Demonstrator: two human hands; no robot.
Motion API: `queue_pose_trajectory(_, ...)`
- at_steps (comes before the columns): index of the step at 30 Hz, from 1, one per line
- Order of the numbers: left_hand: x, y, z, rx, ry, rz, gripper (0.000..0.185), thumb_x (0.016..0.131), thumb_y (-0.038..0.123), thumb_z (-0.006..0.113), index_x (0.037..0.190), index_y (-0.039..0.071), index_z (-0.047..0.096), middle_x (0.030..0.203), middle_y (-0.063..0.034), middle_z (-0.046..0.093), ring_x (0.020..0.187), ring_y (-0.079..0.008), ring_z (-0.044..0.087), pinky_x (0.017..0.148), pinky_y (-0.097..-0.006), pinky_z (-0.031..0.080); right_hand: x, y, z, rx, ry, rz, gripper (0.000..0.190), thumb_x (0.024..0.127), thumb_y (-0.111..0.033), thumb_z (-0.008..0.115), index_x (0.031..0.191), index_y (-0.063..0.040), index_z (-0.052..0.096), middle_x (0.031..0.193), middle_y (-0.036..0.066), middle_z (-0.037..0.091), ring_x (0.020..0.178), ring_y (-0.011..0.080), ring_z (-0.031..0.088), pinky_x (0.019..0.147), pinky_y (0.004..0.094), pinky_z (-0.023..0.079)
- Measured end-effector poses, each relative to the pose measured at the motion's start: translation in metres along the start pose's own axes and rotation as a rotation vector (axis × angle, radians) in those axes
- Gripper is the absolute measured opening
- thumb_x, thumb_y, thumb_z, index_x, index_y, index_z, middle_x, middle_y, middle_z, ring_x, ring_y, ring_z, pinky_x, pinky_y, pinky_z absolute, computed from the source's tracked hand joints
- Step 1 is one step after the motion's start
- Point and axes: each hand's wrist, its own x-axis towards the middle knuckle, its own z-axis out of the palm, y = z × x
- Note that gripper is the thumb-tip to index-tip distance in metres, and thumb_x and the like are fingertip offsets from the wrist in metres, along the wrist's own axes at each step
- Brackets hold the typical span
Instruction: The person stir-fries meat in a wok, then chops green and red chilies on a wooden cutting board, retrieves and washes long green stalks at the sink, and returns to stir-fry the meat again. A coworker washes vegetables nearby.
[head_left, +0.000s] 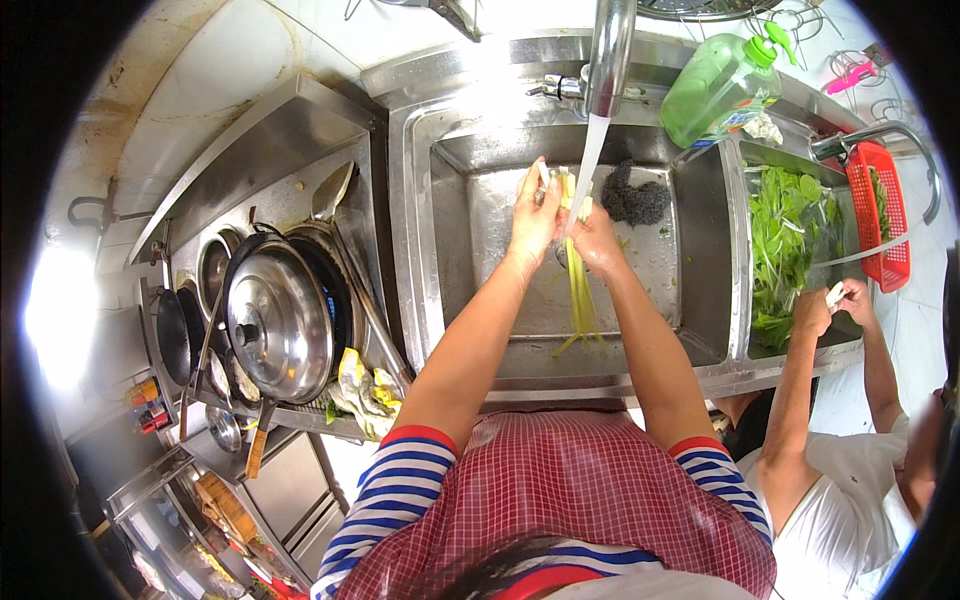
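Observation:
Both my hands are over a steel sink basin (630, 300), under the stream from the faucet (611, 60). Between them is a bunch of thin yellow-green vegetable stalks (581, 296), pale ends up by my fingers and long ends trailing down towards the near side of the basin. My left hand (534, 217) grips the bunch from the left, its fingers partly hidden. From the right, my right hand (596, 240) closes around the stalks. Water runs onto the bunch at my right hand. A dark mesh scouring pad (636, 193) lies in the basin to the right.
A green pump bottle (712, 94) stands behind the sink. Leafy greens (784, 225) fill the right basin, by a red plastic basket (874, 217). A co-worker's hands (832, 304) hold something pale there. Left, a lidded pan (277, 322) and a long-handled spatula (367, 277) occupy the stove.

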Motion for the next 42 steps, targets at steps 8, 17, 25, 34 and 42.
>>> queue_pose_trajectory(8,-0.041,-0.003,-0.017,0.222,-0.412,-0.328,0.049,0.091,0.018,0.066,0.134,0.003,0.046,0.113,-0.0115,0.061,0.097,-0.018,0.059,0.084,-0.0312,0.049,0.002,-0.014,0.001,0.288,-0.091,0.206,0.025,0.087,-0.007,0.069,0.109,0.0,0.062,0.097,0.006,0.066,0.085,0.0139,0.063,0.075,0.0296,0.052)
queue_pose_trajectory(17,-0.029,0.007,-0.012,0.28,-0.504,-0.465,0.014,0.09,0.011,0.066,0.1,0.005,0.059,0.085,-0.0034,0.062,0.072,-0.0119,0.057,0.064,-0.0273,0.049,0.024,-0.058,-0.01,-0.158,-0.384,-0.114,0.025,0.082,-0.011,0.07,0.104,0.001,0.067,0.099,0.005,0.067,0.095,0.0128,0.061,0.079,0.0278,0.049)
queue_pose_trajectory(25,-0.017,0.018,0.006,0.199,-0.225,-0.177,0.017,0.096,0.011,0.056,0.11,0.002,0.057,0.097,-0.006,0.062,0.088,-0.0144,0.058,0.077,-0.0305,0.05,0.017,-0.03,0.007,-0.184,-0.096,-0.302,0.051,0.096,-0.02,0.055,0.141,-0.003,0.039,0.135,0.014,0.049,0.119,0.0212,0.05,0.102,0.0349,0.04)
queue_pose_trajectory(34,0.0,0.068,-0.006,-0.398,-0.054,0.064,0.014,0.099,0.021,0.056,0.093,0.011,0.048,0.07,0.0012,0.039,0.063,-0.0114,0.039,0.061,-0.0276,0.04,-0.028,0.037,0.017,-0.651,-0.021,-0.183,0.049,0.091,-0.04,0.064,0.124,-0.007,0.049,0.095,0.017,0.067,0.084,0.0359,0.066,0.076,0.0437,0.051)
queue_pose_trajectory(42,-0.013,0.153,-0.055,-0.431,0.051,0.274,0.017,0.098,0.028,0.059,0.094,0.014,0.05,0.072,0.003,0.039,0.067,-0.0105,0.038,0.068,-0.0297,0.039,-0.044,0.073,-0.093,-1.247,-0.275,0.111,0.029,0.092,-0.033,0.059,0.1,-0.006,0.059,0.092,0.022,0.065,0.089,0.0406,0.062,0.073,0.0498,0.048)
